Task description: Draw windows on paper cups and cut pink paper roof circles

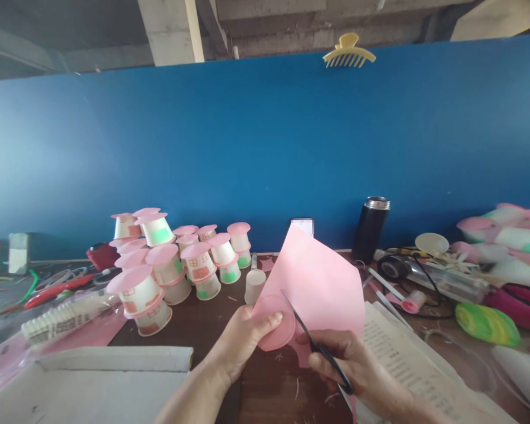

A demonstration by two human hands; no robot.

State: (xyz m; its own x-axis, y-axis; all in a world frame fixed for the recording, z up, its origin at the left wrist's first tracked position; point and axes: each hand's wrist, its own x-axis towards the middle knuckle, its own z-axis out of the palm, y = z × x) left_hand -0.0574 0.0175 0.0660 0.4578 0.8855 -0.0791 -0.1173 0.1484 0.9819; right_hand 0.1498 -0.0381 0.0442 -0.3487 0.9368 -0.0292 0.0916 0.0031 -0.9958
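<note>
Head view: a pink sheet [331, 277] is held up between both hands above the brown surface [265, 386], with a round pink shape [274, 337] at its lower left; whether that is a separate disc or an outline, I cannot tell.
Left hand [242, 335]: grip pinching the round shape, thumb across its face.
Right hand [355, 359]: grip closed around the handles of black scissors [322, 348]; how far the blades are parted is unclear.
Curve: the cut seems to follow the shape's right edge; best to feed the paper round with the left hand and let the scissors make short bites.
Thumb: should sit well inside the rim, away from the blade.
Loose paper: the broad upper part could sag and drag the line off, so steady it.
Surface left: paired cups [198, 268] capped with pink discs, and a white box [115, 358] nearer.
Surface right: a dark bottle [370, 229], printed pages [397, 353], and assorted clutter.
Room: blue partition [265, 135] with a yellow claw clip [348, 54] at its top; bare concrete [165, 32] beyond.
</note>
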